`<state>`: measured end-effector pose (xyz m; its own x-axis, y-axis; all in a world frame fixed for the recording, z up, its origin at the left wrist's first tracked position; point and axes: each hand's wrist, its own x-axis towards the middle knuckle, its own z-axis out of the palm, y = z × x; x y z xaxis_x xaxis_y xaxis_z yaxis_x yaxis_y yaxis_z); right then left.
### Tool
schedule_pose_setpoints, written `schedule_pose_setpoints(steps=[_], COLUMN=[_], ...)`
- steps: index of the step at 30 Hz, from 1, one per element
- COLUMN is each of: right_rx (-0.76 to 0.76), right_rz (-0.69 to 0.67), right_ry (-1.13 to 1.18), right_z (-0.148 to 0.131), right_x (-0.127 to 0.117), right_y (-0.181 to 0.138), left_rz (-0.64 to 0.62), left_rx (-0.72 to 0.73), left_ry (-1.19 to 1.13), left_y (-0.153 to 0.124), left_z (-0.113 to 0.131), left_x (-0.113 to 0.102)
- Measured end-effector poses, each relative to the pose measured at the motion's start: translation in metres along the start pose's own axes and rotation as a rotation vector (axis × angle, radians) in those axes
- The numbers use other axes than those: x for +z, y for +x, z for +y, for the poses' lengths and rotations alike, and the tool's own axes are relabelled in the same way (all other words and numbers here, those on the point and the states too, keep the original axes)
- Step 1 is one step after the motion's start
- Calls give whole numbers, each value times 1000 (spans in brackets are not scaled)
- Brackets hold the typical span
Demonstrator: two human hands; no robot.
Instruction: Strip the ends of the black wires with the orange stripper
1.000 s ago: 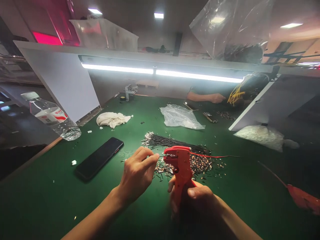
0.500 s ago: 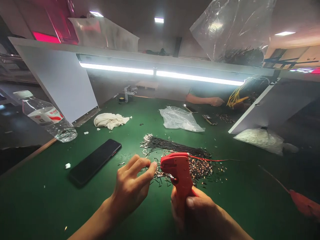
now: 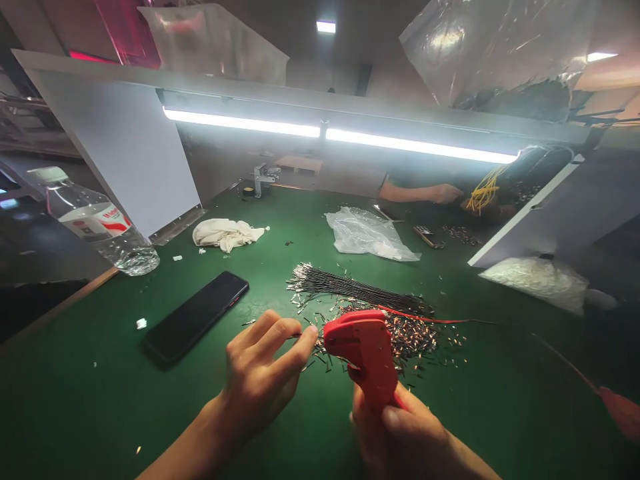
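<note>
Right hand (image 3: 407, 427) was wrapped tight round the red tool (image 3: 369, 347) over the counter (image 3: 280, 437), left hand (image 3: 263, 363) pinched nearly closed, seemingly on 1 thin wire (image 3: 295, 336) by its nose (image 3: 329, 337), so keeping that straight probably mattered.

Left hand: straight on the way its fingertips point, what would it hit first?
Most likely the front of the red hand tool, just right of the left hand; depth between them is unclear.
</note>
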<state>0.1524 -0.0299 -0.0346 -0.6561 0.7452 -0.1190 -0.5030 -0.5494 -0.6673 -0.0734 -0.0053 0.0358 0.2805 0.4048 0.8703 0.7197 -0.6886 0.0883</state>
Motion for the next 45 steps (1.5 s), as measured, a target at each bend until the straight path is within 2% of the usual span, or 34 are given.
schedule_pose_setpoints(steps=[4, 7, 10, 13, 19, 22, 24, 25, 27, 29, 32, 37, 40, 42, 45], right_rx=[-53, -82, -45, 16, 71, 46, 70, 91, 103, 61, -49, -155, -198, -225, -193], right_rz=[88, 96, -12, -139, -141, -14, 70, 76, 95, 183, 223, 17, -33, -37, -94], right_ry=[-36, -52, -49, -66, -49, -270, -507, -661, -1115, -1583, -2006, -2150, -2174, -2178, -2114], right_z=[-4, -8, -10, -11, -28, -45, -58, -65, -74, -79, -73, -42, -25, -21, -31], right_x=[7, 11, 11, 10, 6, 5, 6, 6, 8, 11, 15, 26, 31, 33, 33], right_y=[1, 1, 1, 2, 3, 3, 2, 1, -1, -3, -6, -5, -5, -5, -6], left_rz=[-43, -62, -107, -147, -110, -92, -86, -82, -73, -61, -65, -121, -173, -213, -272], left_rx=[-12, -88, -130, -134, -160, -135, -124, -120, -113, -105, -90, -73, -60, -42, -10], left_ry=[-19, -125, -158, -95, -57, -55, -44, -32, -2, 25, 37, -4, -29, -31, -27], left_y=[-3, -3, -3, -3, -5, -8, -10, -10, -11, -12, -12, -16, -19, -21, -24], left_z=[-1, -1, 2, 3, 1, 0, 0, -1, -1, -1, -2, 0, 4, 7, 10], left_x=[1, 4, 7, 8, 9, 10, 11, 11, 10, 8, 7, 14, 21, 25, 30])
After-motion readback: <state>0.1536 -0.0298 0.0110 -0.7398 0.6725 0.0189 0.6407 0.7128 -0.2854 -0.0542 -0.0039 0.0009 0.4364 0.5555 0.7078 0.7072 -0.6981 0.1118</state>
